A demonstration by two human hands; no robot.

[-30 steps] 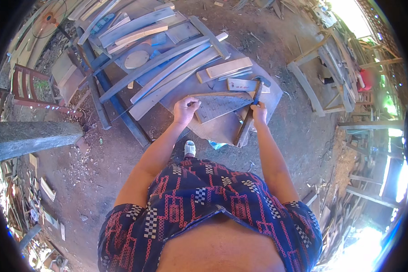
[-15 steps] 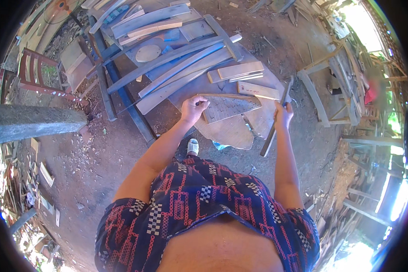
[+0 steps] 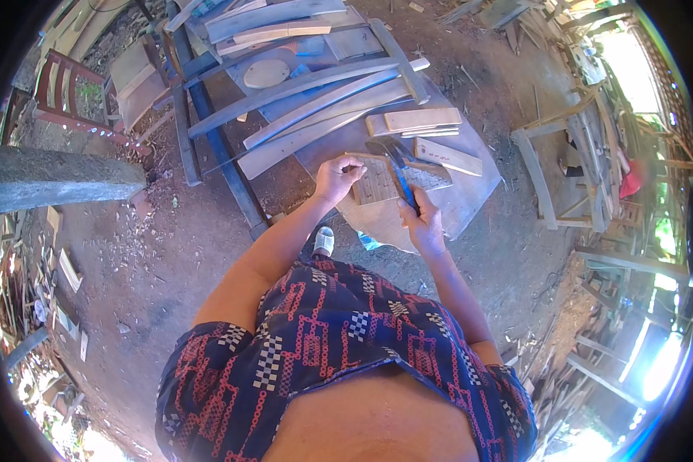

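Dirt floor (image 3: 208, 262), hammer (image 3: 405, 183) — inside right fingers (image 3: 426, 203)

- That hammer (image 3: 405, 188): bright blue handle, dark head.
- The wedge-shaped board (image 3: 372, 187): brown with darker specks.
- The shirt (image 3: 313, 348): navy, run through with red chain-like lines and dark-and-white checks.
- The slatted chair (image 3: 92, 128) over there: deep reddish brown.
- The shoe (image 3: 324, 241): greyish white.

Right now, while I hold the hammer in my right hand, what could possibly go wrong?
The hammer in the right hand is close to the left hand, so a stray swing might hit its fingers. The dark wooden piece beside them could shift if struck; no clamp shows on it. The short stacked boards nearby might get knocked.
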